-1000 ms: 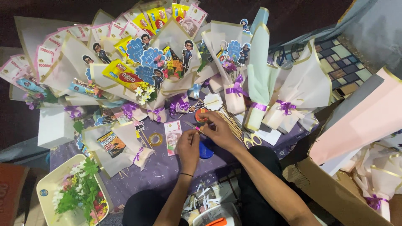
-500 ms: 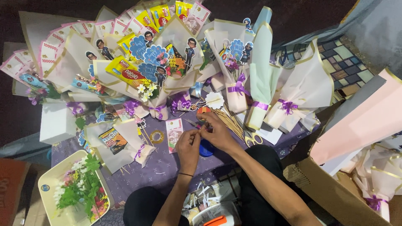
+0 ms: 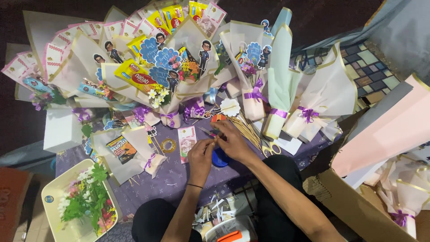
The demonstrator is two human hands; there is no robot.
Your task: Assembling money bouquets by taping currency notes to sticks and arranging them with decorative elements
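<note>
1. Both hands meet at the middle of the purple cloth-covered surface [image 3: 179, 188], fingertips pressed together over something small.
2. The left hand [image 3: 200, 157] is curled narrow, its grip pinched on a thin pale stick [image 3: 210, 142]; the piece is too small and too hidden to say more than that.
3. The right hand [image 3: 232, 142] comes in from the other side, its grip also pinched tight at the same spot, so the two sets of fingertips are touching or all but touching.
4. The key relation: the stick sits right between the two grips, not apart from either. Its long axis seems to run up and away from the person, toward the bundle of wooden skewers [image 3: 247, 130] fanned out just beyond the right hand.
5. The right hand is the nearer one to that skewer bundle and to the small orange cut-out [image 3: 218, 118] and the white flower-shaped topper [image 3: 230, 107] lying just past the fingers.
6. Under the hands, partly covered, a blue round object [image 3: 219, 159] rests on the cloth; whether it is a lid or a tape reel I cannot tell.
7. To the left of the left hand lie a printed pink card [image 3: 186, 142] and a tape ring [image 3: 168, 145], near but untouched.
8. Scissors [image 3: 268, 149] lie to the right of the right wrist, close by.
9. Around the far edge stands a row of wrapped bouquets [image 3: 170, 80] with purple ribbons; a cream tray of artificial flowers [image 3: 51, 197] sits at lower left, well apart.
</note>
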